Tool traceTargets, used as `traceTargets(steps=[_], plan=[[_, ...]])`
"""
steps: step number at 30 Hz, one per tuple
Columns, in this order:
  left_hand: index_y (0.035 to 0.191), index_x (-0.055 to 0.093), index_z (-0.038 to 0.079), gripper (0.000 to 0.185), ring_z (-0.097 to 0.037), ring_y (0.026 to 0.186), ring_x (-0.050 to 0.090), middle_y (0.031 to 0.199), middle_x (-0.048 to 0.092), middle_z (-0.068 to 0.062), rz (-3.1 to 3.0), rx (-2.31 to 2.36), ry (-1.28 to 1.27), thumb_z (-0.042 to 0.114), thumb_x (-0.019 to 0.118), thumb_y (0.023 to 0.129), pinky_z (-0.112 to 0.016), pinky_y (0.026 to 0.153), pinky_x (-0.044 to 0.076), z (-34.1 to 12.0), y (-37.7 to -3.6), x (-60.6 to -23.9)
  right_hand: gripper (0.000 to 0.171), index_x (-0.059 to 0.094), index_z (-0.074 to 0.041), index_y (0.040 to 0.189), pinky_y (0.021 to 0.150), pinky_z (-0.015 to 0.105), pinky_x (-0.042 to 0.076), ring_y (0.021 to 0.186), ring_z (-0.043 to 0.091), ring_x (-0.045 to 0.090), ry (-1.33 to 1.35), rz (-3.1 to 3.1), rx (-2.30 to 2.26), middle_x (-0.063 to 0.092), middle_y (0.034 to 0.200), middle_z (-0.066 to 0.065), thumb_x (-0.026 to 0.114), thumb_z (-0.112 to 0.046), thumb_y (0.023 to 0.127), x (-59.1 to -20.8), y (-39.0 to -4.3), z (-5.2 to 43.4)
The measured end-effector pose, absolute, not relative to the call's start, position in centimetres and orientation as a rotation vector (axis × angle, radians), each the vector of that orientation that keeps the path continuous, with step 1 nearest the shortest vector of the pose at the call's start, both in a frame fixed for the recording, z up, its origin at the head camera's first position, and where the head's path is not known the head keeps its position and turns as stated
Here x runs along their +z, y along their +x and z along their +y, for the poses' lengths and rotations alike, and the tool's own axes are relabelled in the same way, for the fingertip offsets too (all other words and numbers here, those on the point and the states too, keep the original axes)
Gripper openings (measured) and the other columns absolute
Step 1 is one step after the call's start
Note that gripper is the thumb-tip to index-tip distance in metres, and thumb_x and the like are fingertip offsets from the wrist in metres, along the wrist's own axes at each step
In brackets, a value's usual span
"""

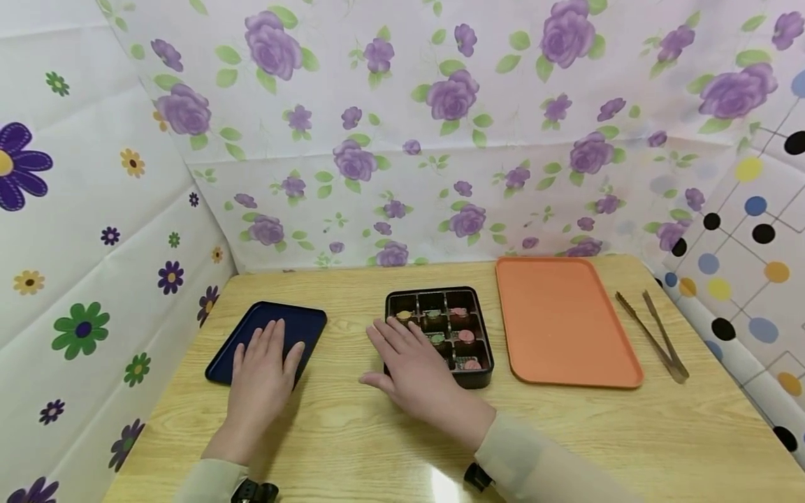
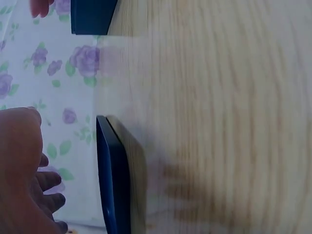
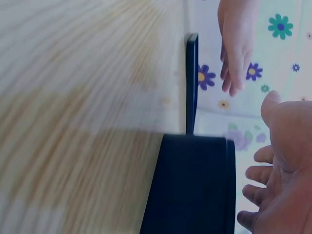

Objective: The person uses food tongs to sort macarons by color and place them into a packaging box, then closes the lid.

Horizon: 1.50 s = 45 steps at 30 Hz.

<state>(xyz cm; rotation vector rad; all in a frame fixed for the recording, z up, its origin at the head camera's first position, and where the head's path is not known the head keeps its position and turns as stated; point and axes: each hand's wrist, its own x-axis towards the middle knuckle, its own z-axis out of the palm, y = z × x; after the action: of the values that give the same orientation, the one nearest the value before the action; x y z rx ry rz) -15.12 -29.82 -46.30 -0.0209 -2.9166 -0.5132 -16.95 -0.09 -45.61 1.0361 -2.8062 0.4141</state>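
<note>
Box (image 1: 440, 335), black, divided into compartments, sits mid-table with round coloured pieces in several cells. Right hand (image 1: 418, 370) hovers over or rests on its front-left corner, fingers straight and spread, holding nothing; from the right wrist view the fingers (image 3: 258, 195) sit just above the box wall (image 3: 195, 190), contact not clear. Left hand (image 1: 264, 370) lies flat on the dark blue lid (image 1: 267, 335), palm down, fingers straight, no grip closed on it. Lid is left of the box, apart from it, flat on the table (image 1: 377, 433); the left wrist view shows its edge (image 2: 112, 180) on the wood.

Judgement on the step: looks like lid and box are being steadied, lid already off. To do it well, keep the left palm flat so the lid doesn't slide, and brace the box by its wall rather than pressing into the cells, since the pieces sit loose and near the rim.

Outward: orange tray (image 1: 562, 321) just right of the box, bare. Metal tongs (image 1: 654, 335) right of the tray, lying apart from it near the table edge. Flower-print sheets behind and left, dot-print sheet on the right.

Writing: no brand, label or text readable on anything.
</note>
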Motion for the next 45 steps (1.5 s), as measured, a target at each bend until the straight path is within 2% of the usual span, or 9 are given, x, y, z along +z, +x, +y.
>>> traceTargets(steps=[14, 29, 34, 42, 45], plan=[[0.171, 0.030, -0.007, 0.077, -0.059, 0.158, 0.024, 0.171, 0.030, -0.037, -2.883, -0.517, 0.046, 0.052, 0.036, 0.121, -0.080, 0.125, 0.014, -33.7, -15.2, -46.2, 0.084, 0.025, -0.016, 0.178, 0.136, 0.047, 0.017, 0.168, 0.026, 0.020, 1.143, -2.839, 0.364, 0.022, 0.183, 0.005, 0.033, -0.069, 0.113, -45.7, -16.2, -5.1], [0.168, 0.032, -0.011, 0.074, -0.065, 0.154, 0.027, 0.168, 0.031, -0.042, -2.868, -0.534, 0.094, 0.047, 0.037, 0.122, -0.082, 0.122, 0.018, -35.8, -16.1, -46.5, 0.083, 0.030, -0.016, 0.177, 0.136, 0.046, 0.020, 0.167, 0.026, 0.024, 1.197, -2.875, 0.380, 0.025, 0.182, 0.005, 0.035, -0.068, 0.113, -46.0, -15.8, -8.4], [0.168, 0.031, -0.011, 0.075, -0.065, 0.154, 0.026, 0.168, 0.030, -0.043, -2.890, -0.532, 0.106, 0.047, 0.036, 0.122, -0.081, 0.123, 0.018, -36.0, -16.5, -46.5, 0.082, 0.032, -0.017, 0.176, 0.135, 0.045, 0.022, 0.166, 0.025, 0.027, 1.194, -2.894, 0.383, 0.028, 0.181, 0.006, 0.034, -0.069, 0.113, -46.4, -15.9, -9.1], [0.165, 0.035, -0.015, 0.071, -0.062, 0.152, 0.033, 0.164, 0.035, -0.044, -2.870, -0.515, 0.091, 0.042, 0.040, 0.122, -0.077, 0.123, 0.024, -36.9, -16.6, -46.6, 0.080, 0.035, -0.016, 0.175, 0.134, 0.047, 0.027, 0.165, 0.026, 0.030, 1.182, -2.915, 0.415, 0.032, 0.179, 0.007, 0.037, -0.067, 0.114, -47.3, -16.4, -9.9], [0.165, 0.034, -0.015, 0.072, -0.062, 0.151, 0.033, 0.164, 0.034, -0.044, -2.883, -0.507, 0.105, 0.043, 0.038, 0.122, -0.077, 0.123, 0.024, -37.5, -16.8, -46.5, 0.080, 0.036, -0.016, 0.175, 0.134, 0.046, 0.027, 0.165, 0.025, 0.031, 1.181, -2.913, 0.424, 0.033, 0.179, 0.006, 0.037, -0.067, 0.114, -47.6, -16.7, -10.5]])
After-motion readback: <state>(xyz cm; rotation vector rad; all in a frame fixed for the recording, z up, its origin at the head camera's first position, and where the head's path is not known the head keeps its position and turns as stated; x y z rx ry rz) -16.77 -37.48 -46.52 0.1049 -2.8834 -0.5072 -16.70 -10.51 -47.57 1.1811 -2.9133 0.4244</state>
